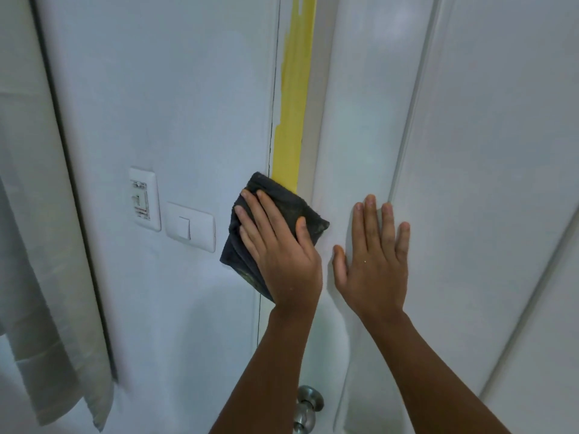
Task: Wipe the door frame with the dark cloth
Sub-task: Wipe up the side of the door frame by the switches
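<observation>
two bare hands are flat against the white surfaces. the left hand [275,245] lies open-palmed on the cloth [279,214], fingers spread and thumb out to the right, pressing the dark folded fabric against the frame [289,120] rather than closing around it. the cloth sits over the lower end of the yellow strip that runs up the frame, its left part overlapping the wall [172,120] and its lower corner hanging below the palm. the right hand [376,258] is also open, fingers straight and slightly apart, resting flat on the door [360,120] just right of the cloth and holding nothing. left of the cloth, on the wall, are a switch [190,226] and, further left, an outlet [144,198]. a metal knob [308,402] shows low down between the forearms. a pale towel [47,245] hangs along the left edge.
</observation>
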